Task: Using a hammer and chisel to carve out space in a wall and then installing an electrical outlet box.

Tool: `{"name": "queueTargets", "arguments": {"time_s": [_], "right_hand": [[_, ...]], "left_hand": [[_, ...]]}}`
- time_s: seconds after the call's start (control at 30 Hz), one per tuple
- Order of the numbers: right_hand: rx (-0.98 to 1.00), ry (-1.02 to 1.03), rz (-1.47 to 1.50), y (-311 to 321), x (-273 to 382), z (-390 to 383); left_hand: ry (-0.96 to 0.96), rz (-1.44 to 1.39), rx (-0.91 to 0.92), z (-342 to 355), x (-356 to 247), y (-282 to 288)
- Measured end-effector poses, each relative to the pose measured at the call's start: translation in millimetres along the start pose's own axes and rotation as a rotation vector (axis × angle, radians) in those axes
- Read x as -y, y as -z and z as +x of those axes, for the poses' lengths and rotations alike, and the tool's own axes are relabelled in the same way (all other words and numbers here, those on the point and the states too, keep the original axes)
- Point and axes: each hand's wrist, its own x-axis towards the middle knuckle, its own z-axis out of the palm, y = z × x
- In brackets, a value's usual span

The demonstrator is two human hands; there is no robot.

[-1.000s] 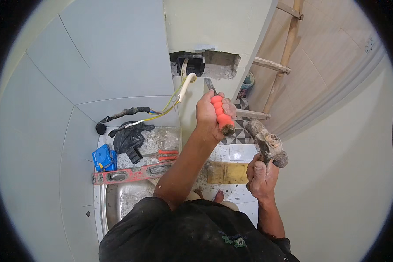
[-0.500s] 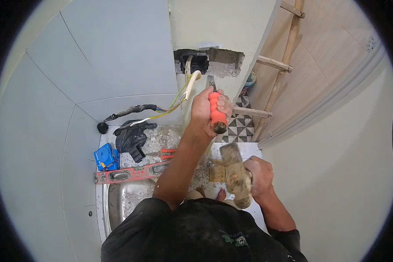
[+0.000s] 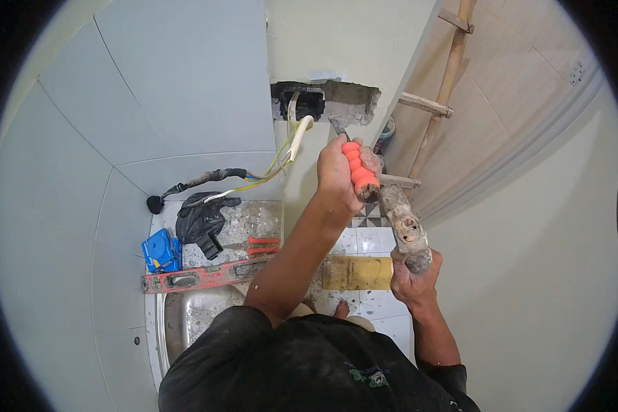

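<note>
Because the left hand [image 3: 334, 173] is closed around the ribbed orange grip of the chisel [image 3: 357, 167], the butt stays uncovered, presumably so it can take a blow. The blade points up to the lower edge of the wall opening [image 3: 353, 103] (whether it touches, I cannot tell). The right hand [image 3: 415, 280] grips the hammer [image 3: 406, 230], its handle mostly hidden; the head stands just beside the butt, likely to line up with it. White cable [image 3: 299, 139] hangs in front of the black box [image 3: 305, 104], left of the blade and close to it. On the surface [image 3: 254, 218], the red level [image 3: 209, 275] lies along the sink [image 3: 160, 323], seemingly set down out of the way.
</note>
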Motion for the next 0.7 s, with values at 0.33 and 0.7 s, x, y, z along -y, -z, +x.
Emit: {"name": "queueTargets", "arguments": {"time_s": [0.33,0.7], "right_hand": [[-0.063,0.107,0.001,25,14,33],[-0.021,0.230,-0.120,26,3,33]], "left_hand": [[-0.054,-0.228,-0.065,29,-3,-33],[0.002,-0.220,-0.024,23,-6,-25]]}}
